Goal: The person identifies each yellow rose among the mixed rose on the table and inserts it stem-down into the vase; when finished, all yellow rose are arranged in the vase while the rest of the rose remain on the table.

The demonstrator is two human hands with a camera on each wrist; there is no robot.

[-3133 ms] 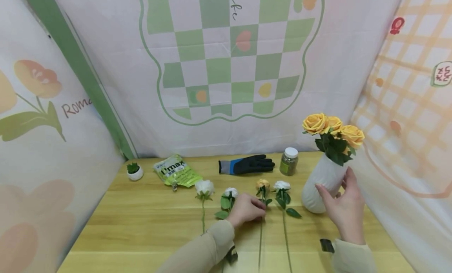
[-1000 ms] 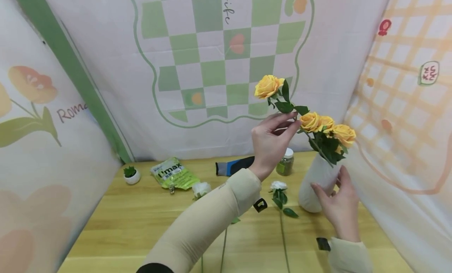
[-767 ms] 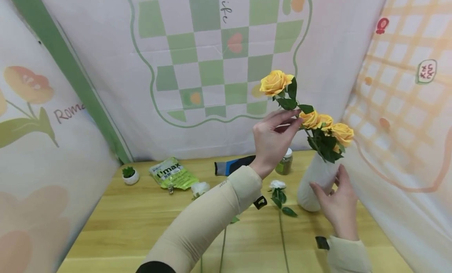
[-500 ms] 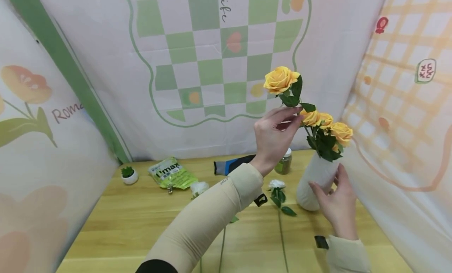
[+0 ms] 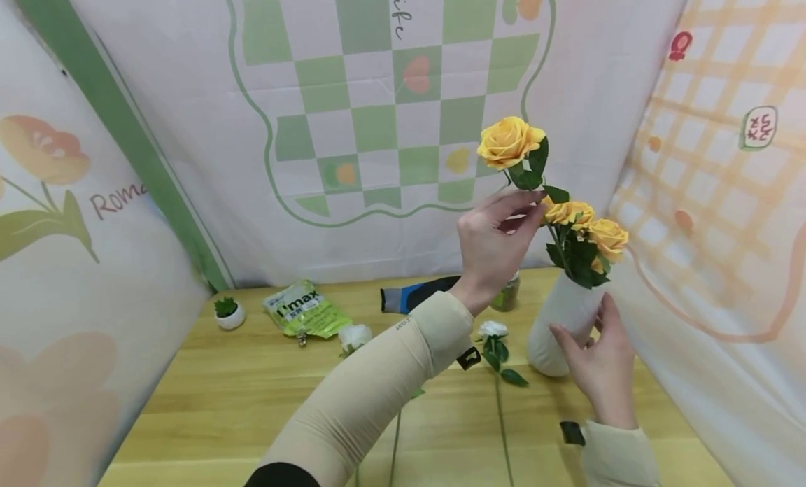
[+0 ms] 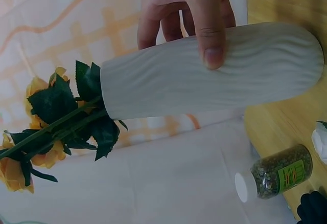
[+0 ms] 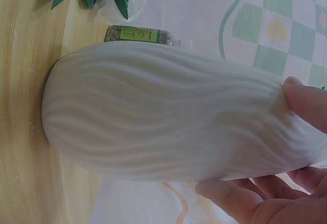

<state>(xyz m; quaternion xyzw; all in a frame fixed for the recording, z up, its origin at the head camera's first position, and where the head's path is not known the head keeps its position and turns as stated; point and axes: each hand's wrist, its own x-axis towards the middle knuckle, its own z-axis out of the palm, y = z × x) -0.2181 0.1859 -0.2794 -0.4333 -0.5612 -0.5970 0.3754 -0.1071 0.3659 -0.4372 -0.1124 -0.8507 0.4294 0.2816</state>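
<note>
My left hand (image 5: 527,208) pinches the stem of a yellow rose (image 5: 510,140) just below its leaves and holds it high. The stem runs down among the other yellow roses (image 5: 588,224) standing in a white ribbed vase (image 5: 541,347); whether its end is inside the mouth is hidden. My right hand (image 5: 585,333) grips the vase's side, thumb in front and fingers behind, and the vase stands on the wooden table (image 5: 239,396). The left wrist view shows the vase (image 6: 214,75) with the right hand's fingers (image 6: 207,24) on it. The right wrist view has the vase (image 7: 168,127) close up.
Two white roses (image 5: 355,336) (image 5: 493,329) lie on the table, stems toward me. Behind them are a green bag (image 5: 305,308), a black glove (image 5: 418,294), a jar (image 5: 504,299) and a small potted plant (image 5: 227,312). Printed cloth walls close in the back and sides.
My left hand took the yellow rose off the table and raised it. Over the last second it moved right, bringing the stem more upright over the vase. The right hand stayed on the vase.
</note>
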